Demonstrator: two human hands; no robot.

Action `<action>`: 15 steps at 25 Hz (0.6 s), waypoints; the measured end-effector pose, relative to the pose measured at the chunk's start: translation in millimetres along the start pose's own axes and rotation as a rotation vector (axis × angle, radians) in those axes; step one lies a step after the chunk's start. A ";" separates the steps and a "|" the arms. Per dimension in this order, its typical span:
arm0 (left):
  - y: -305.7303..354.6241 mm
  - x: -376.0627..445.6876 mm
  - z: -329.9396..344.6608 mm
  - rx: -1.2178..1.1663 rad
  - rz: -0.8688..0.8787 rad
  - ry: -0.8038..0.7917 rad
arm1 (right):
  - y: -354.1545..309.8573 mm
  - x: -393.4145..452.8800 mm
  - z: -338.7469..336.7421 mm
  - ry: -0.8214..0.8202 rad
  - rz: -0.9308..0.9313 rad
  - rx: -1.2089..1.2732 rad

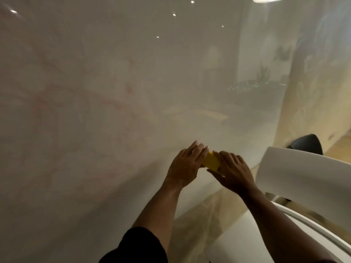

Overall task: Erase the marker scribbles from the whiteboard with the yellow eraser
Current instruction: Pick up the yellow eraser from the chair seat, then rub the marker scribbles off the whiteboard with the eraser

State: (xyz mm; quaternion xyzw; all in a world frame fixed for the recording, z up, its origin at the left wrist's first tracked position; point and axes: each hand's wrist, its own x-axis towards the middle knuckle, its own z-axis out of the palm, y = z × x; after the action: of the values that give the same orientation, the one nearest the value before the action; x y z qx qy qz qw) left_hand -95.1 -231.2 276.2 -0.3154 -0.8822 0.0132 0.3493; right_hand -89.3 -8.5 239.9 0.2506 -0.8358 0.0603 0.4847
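A large glossy whiteboard (pixel 114 92) fills most of the view and carries faint pink marker smears (pixel 47 103) on its left half. The yellow eraser (pixel 212 161) lies flat against the board near its lower edge, slanted, with both hands on it. My left hand (pixel 187 166) covers its upper left end with straight fingers laid over it. My right hand (pixel 234 171) grips its lower right end, thumb beneath it and fingers curved over the top. Most of the eraser is hidden under the hands.
A white chair back (pixel 303 173) stands close at the right, with a dark rounded object (pixel 307 143) behind it. A white curved edge (pixel 313 221) runs along the lower right. Tan floor (pixel 201 224) shows below the board. Ceiling lights reflect in the board.
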 end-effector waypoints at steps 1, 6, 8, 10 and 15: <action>-14.0 7.9 -16.4 0.030 -0.007 0.041 | -2.9 23.8 -2.0 0.053 -0.031 -0.004; -83.9 21.2 -104.9 0.245 0.011 0.231 | -34.6 140.3 -15.3 0.280 -0.216 -0.021; -109.3 11.5 -140.1 0.345 0.003 0.283 | -57.6 179.9 -18.0 0.371 -0.269 0.006; -132.9 -4.2 -177.6 0.430 -0.019 0.322 | -83.8 215.2 -18.4 0.447 -0.319 0.043; -187.4 -61.9 -281.8 0.583 -0.189 0.379 | -151.8 283.3 -22.0 0.594 -0.317 0.159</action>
State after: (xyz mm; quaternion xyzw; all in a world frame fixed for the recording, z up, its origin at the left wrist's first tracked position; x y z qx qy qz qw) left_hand 12.8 -471.8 497.2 -0.1164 -0.7861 0.1733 0.5818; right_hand -114.2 -234.7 467.9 0.3857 -0.6016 0.1196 0.6893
